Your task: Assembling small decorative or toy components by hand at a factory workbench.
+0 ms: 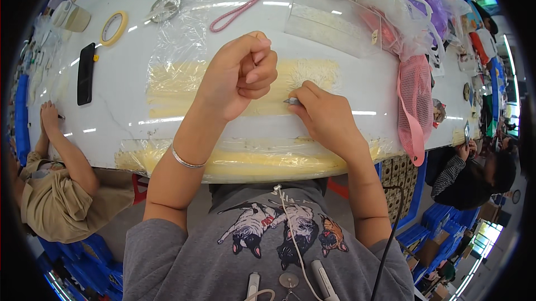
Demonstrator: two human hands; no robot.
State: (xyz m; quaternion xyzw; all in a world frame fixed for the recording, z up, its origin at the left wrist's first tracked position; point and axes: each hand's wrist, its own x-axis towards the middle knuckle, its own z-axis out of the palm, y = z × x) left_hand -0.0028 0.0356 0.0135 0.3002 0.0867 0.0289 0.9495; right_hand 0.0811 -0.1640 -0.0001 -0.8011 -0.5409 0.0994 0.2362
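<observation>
My left hand (245, 75) is raised over the middle of the table with its fingers curled in; whatever they may hold is hidden. A little lower and to the right, my right hand (326, 112) is closed round a small grey pointed tool (291, 100), whose tip points left. Most of that tool is covered by my fingers. Under both hands the white table (223, 128) is covered with strips of yellowish tape (181, 92). Small whitish bits (317, 75) lie on the tape just beyond my right hand.
Beyond my hands are a clear plastic box (335, 25), a pink braided strap (237, 13) and plastic film (181, 39). A tape roll (114, 28) and black phone (86, 74) lie left. A pink mesh bag (414, 103) hangs over the right edge. People sit at both sides.
</observation>
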